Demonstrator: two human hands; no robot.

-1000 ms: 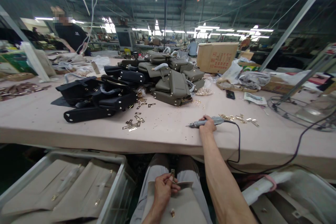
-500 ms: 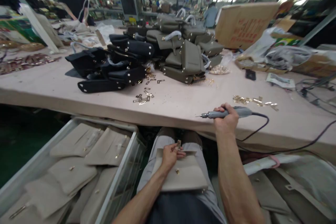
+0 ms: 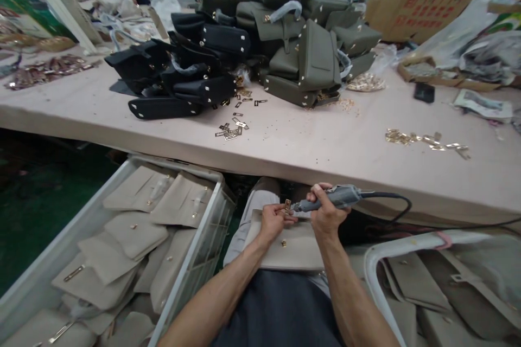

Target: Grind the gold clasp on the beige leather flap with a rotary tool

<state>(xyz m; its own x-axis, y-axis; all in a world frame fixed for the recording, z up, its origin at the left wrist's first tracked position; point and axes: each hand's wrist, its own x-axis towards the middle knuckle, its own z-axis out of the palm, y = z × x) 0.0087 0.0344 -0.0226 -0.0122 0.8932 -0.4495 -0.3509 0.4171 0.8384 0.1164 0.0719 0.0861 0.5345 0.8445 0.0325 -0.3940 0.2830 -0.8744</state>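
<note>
My right hand is wrapped round a grey electric screwdriver with a black cord trailing right. Its tip points left and meets, or nearly meets, a small gold metal plate. Fingers of my left hand pinch that plate at the upper edge of a beige bag panel. The panel lies across my lap and carries a small gold clasp in its middle. Whether the tip sits in a screw is too small to tell.
A white crate of beige bag panels stands at left; a white bin with taupe panels is at right. On the table are black handbags, olive handbags, loose gold plates and a cardboard box.
My right hand has brought the screwdriver down and left from above the table edge to the gold plate. My left hand keeps its pinch. The view has tilted downward.
</note>
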